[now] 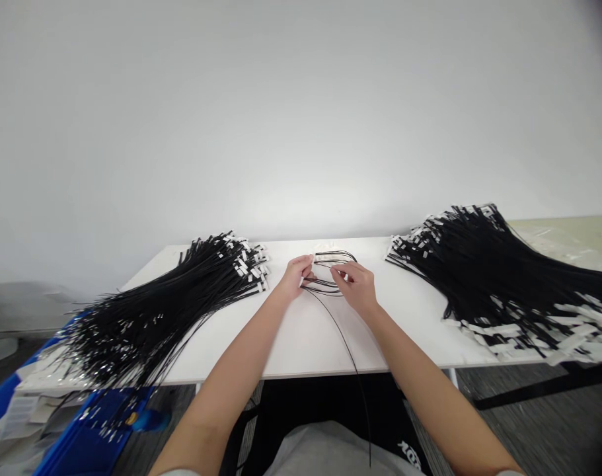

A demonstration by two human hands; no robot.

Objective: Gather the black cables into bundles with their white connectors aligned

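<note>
At the middle of the white table, my left hand [297, 272] is closed on a wire harness [325, 289] with white connectors at its left end. Its black wires bow to the right in loops, toward my right hand [356, 283]. The right hand's thumb and forefinger are pinched together at the loops; what lies between them is too small to make out. One long black wire [347, 344] hangs from the harness over the table's front edge. Behind the hands is a small group of white connectors [326, 247], partly hidden.
A big pile of black wires with white connectors [196, 297] lies at the left, its ends hanging over a blue bin [90, 433]. Another large pile of black cables [493, 271] covers the right side of the white table [301, 344]. A wall rises behind.
</note>
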